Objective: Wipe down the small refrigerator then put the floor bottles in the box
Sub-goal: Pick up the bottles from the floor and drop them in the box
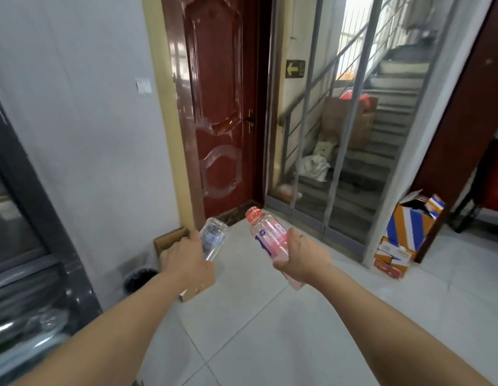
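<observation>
Head view: at lower centre, the left hand [186,257] grips a clear bottle [213,238] over the open cardboard box [169,240]. The right hand [303,257] grips a pink bottle [270,238] beside it, over bare floor. Released from there, the pink bottle would likely miss the box. Its label shows a large "8"; the rest is unreadable.

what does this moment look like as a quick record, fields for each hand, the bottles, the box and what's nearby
left hand: left hand grips the clear bottle
right hand: right hand grips the pink bottle, red cap end pointing away
box: open cardboard box on the floor by the wall, partly hidden behind the left hand
bottles vs box: both held in the air, neither in the box yet
nearby: dark bin beside the box; red-brown door behind; striped cartons at right
</observation>
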Action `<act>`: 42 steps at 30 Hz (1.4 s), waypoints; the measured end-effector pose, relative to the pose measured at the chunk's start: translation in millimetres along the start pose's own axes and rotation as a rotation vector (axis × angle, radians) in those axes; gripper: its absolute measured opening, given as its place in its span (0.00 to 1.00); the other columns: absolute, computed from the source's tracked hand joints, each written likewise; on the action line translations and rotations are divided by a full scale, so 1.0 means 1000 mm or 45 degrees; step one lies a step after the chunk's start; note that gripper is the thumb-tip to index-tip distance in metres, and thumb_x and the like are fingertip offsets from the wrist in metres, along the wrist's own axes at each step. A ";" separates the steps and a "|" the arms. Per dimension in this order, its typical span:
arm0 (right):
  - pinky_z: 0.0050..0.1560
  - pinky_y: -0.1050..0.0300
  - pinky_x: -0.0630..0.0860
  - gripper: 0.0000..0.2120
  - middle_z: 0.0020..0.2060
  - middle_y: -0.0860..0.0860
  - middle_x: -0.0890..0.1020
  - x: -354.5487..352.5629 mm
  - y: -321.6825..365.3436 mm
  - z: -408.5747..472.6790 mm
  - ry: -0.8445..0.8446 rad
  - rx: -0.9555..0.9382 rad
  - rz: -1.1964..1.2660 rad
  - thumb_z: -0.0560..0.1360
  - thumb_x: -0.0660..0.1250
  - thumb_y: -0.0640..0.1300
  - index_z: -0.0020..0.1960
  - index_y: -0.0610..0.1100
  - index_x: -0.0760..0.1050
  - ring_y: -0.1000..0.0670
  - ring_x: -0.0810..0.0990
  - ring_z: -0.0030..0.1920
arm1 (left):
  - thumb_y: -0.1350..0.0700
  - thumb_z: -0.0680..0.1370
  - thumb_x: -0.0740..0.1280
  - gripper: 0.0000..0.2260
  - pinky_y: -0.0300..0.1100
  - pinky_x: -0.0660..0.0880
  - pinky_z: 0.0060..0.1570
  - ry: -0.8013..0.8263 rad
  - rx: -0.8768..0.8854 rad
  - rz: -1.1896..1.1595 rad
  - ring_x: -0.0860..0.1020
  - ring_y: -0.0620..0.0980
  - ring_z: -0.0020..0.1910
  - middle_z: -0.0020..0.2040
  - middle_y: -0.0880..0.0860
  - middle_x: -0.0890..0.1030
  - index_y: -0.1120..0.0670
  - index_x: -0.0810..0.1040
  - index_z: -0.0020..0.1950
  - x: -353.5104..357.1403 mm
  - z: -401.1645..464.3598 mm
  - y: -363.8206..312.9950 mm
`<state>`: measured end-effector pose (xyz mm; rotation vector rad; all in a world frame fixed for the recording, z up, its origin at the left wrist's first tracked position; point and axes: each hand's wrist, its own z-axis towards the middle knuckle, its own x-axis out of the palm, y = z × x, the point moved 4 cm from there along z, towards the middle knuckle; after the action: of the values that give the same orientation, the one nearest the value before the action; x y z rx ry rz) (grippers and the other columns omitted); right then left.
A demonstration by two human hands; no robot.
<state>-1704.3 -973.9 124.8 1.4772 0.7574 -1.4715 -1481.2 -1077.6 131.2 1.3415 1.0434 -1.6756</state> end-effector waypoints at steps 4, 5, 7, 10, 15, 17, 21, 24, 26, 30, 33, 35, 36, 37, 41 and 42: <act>0.37 0.53 0.76 0.30 0.48 0.49 0.78 -0.003 -0.046 0.083 0.012 -0.057 -0.070 0.68 0.67 0.62 0.62 0.47 0.62 0.48 0.78 0.42 | 0.48 0.72 0.66 0.20 0.47 0.76 0.51 -0.024 -0.058 0.001 0.78 0.55 0.54 0.55 0.53 0.79 0.54 0.67 0.59 0.014 0.061 -0.040; 0.35 0.54 0.73 0.29 0.45 0.50 0.76 -0.004 -0.053 0.102 0.004 -0.074 -0.084 0.68 0.67 0.62 0.62 0.47 0.62 0.48 0.76 0.40 | 0.47 0.72 0.66 0.20 0.47 0.76 0.50 -0.029 -0.064 0.009 0.78 0.55 0.53 0.54 0.53 0.79 0.54 0.67 0.59 0.016 0.075 -0.048; 0.34 0.55 0.70 0.29 0.42 0.51 0.74 -0.003 -0.063 0.139 0.004 -0.109 -0.091 0.69 0.66 0.62 0.61 0.47 0.62 0.49 0.74 0.38 | 0.47 0.72 0.66 0.20 0.47 0.76 0.48 -0.021 -0.076 0.030 0.79 0.56 0.52 0.53 0.53 0.79 0.53 0.66 0.59 0.022 0.103 -0.062; 0.35 0.55 0.71 0.30 0.45 0.50 0.76 0.008 -0.072 0.193 0.004 -0.152 -0.045 0.68 0.66 0.62 0.61 0.48 0.62 0.49 0.74 0.39 | 0.46 0.71 0.68 0.22 0.47 0.77 0.46 -0.004 -0.118 0.077 0.79 0.55 0.48 0.51 0.53 0.79 0.53 0.65 0.59 0.033 0.147 -0.077; 0.37 0.55 0.72 0.31 0.49 0.49 0.78 0.026 -0.087 0.281 0.037 -0.199 -0.027 0.67 0.67 0.62 0.61 0.47 0.63 0.48 0.75 0.41 | 0.46 0.70 0.68 0.23 0.45 0.76 0.43 0.018 -0.188 0.081 0.79 0.54 0.47 0.49 0.52 0.79 0.53 0.65 0.59 0.059 0.229 -0.088; 0.38 0.54 0.74 0.31 0.50 0.48 0.78 0.035 -0.094 0.320 0.060 -0.212 -0.053 0.68 0.67 0.62 0.62 0.46 0.62 0.47 0.78 0.43 | 0.46 0.70 0.67 0.22 0.43 0.74 0.41 0.022 -0.200 0.062 0.79 0.54 0.47 0.50 0.52 0.79 0.53 0.65 0.59 0.074 0.270 -0.092; 0.39 0.55 0.74 0.34 0.52 0.48 0.78 0.050 -0.104 0.407 0.130 -0.207 -0.074 0.68 0.68 0.62 0.65 0.46 0.61 0.47 0.79 0.46 | 0.45 0.70 0.66 0.20 0.42 0.72 0.39 0.067 -0.267 0.018 0.79 0.54 0.46 0.48 0.52 0.80 0.52 0.67 0.56 0.104 0.357 -0.100; 0.39 0.56 0.71 0.33 0.52 0.47 0.78 0.054 -0.104 0.469 0.138 -0.252 -0.099 0.68 0.69 0.63 0.63 0.46 0.61 0.46 0.79 0.46 | 0.44 0.69 0.67 0.17 0.43 0.74 0.41 0.113 -0.304 -0.025 0.79 0.53 0.44 0.46 0.51 0.80 0.51 0.71 0.52 0.114 0.414 -0.103; 0.39 0.55 0.72 0.32 0.51 0.47 0.78 0.056 -0.101 0.508 0.142 -0.281 -0.081 0.68 0.68 0.63 0.62 0.46 0.61 0.46 0.79 0.46 | 0.42 0.69 0.68 0.19 0.44 0.75 0.42 0.105 -0.325 -0.024 0.79 0.53 0.45 0.48 0.51 0.79 0.51 0.70 0.54 0.115 0.449 -0.104; 0.40 0.55 0.72 0.30 0.51 0.47 0.78 0.067 -0.087 0.583 0.148 -0.370 -0.067 0.69 0.67 0.62 0.61 0.45 0.61 0.44 0.79 0.48 | 0.46 0.70 0.68 0.19 0.42 0.73 0.40 0.022 -0.389 -0.006 0.79 0.52 0.45 0.48 0.51 0.79 0.52 0.70 0.56 0.114 0.508 -0.096; 0.39 0.56 0.71 0.30 0.50 0.47 0.77 0.080 -0.069 0.638 0.154 -0.472 -0.043 0.69 0.67 0.62 0.61 0.46 0.60 0.45 0.79 0.47 | 0.46 0.71 0.68 0.18 0.41 0.71 0.36 0.009 -0.477 -0.002 0.78 0.50 0.42 0.47 0.51 0.79 0.52 0.70 0.56 0.119 0.545 -0.084; 0.42 0.54 0.73 0.31 0.51 0.47 0.77 0.091 -0.056 0.675 0.187 -0.547 -0.010 0.69 0.68 0.63 0.61 0.46 0.60 0.44 0.79 0.48 | 0.45 0.71 0.67 0.20 0.42 0.74 0.40 -0.006 -0.569 0.021 0.79 0.52 0.45 0.49 0.51 0.79 0.52 0.68 0.58 0.125 0.568 -0.075; 0.43 0.54 0.73 0.32 0.52 0.47 0.77 0.096 -0.049 0.694 0.196 -0.593 0.004 0.68 0.68 0.63 0.61 0.46 0.60 0.44 0.79 0.48 | 0.45 0.71 0.67 0.20 0.44 0.76 0.43 -0.008 -0.616 0.026 0.79 0.52 0.46 0.50 0.51 0.79 0.52 0.68 0.59 0.129 0.579 -0.071; 0.43 0.55 0.71 0.32 0.52 0.47 0.77 0.100 -0.042 0.713 0.199 -0.643 0.014 0.68 0.68 0.63 0.62 0.46 0.60 0.44 0.79 0.49 | 0.45 0.71 0.67 0.21 0.45 0.77 0.45 -0.009 -0.662 0.029 0.79 0.52 0.47 0.51 0.52 0.79 0.52 0.67 0.59 0.132 0.591 -0.068; 0.42 0.55 0.68 0.31 0.51 0.47 0.79 0.111 -0.012 0.790 0.260 -0.845 0.069 0.66 0.69 0.63 0.59 0.46 0.61 0.42 0.80 0.50 | 0.42 0.70 0.69 0.26 0.44 0.74 0.45 0.011 -0.881 0.041 0.78 0.54 0.50 0.54 0.53 0.77 0.53 0.64 0.61 0.142 0.630 -0.061; 0.43 0.54 0.69 0.31 0.51 0.46 0.79 0.114 -0.004 0.806 0.283 -0.903 0.071 0.67 0.70 0.62 0.59 0.46 0.61 0.42 0.80 0.51 | 0.41 0.70 0.69 0.27 0.44 0.73 0.44 0.023 -0.939 0.032 0.78 0.53 0.50 0.54 0.52 0.77 0.52 0.63 0.62 0.144 0.637 -0.060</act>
<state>-2046.8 -1711.8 95.1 1.0965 1.2089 -0.8572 -1805.9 -1645.2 77.1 0.8694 1.4553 -1.0785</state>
